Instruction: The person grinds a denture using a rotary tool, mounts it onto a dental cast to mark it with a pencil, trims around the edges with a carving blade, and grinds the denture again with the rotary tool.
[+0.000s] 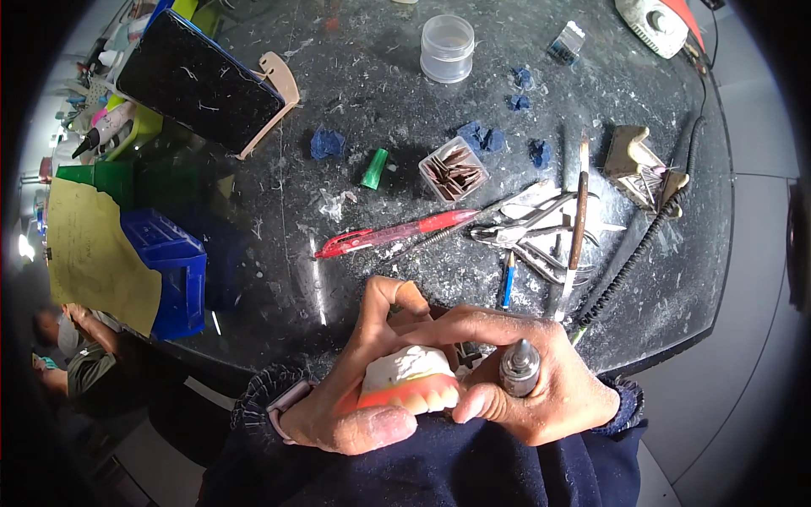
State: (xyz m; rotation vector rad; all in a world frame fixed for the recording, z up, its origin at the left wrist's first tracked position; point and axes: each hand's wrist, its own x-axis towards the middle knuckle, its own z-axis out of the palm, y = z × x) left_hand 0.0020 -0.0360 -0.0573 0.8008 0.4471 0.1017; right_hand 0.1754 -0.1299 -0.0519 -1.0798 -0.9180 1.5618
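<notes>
the left hand (pixel 336 401) has its grip clamped on the dental model (pixel 410 380), thumb across the lower left: white plaster up top, pink wax band beneath, ivory teeth lining the lower edge, and it's all at six o'clock in the view, right in front of the person. between four and five, the right hand (pixel 553 380) closes its grip round a metal handpiece (pixel 519 369), tapered end toward the camera, thumb tip just beside the teeth, index finger reaching across behind the plaster. now make the model the hub: up at twelve on the dusty dark surface (pixel 372 97), a red pen (pixel 380 237), then a clear box (pixel 454 170) of brownish strips, and beyond it a translucent tub (pixel 447 49). swing to one: pliers (pixel 525 230), with a brown-handled spatula (pixel 579 220) lying at half past. two o'clock, a coiled black cable (pixel 621 264). round to ten, a blue bin (pixel 182 283), yellow paper (pixel 97 253) beside it; at eleven, a dark-screened phone (pixel 198 84).
</notes>
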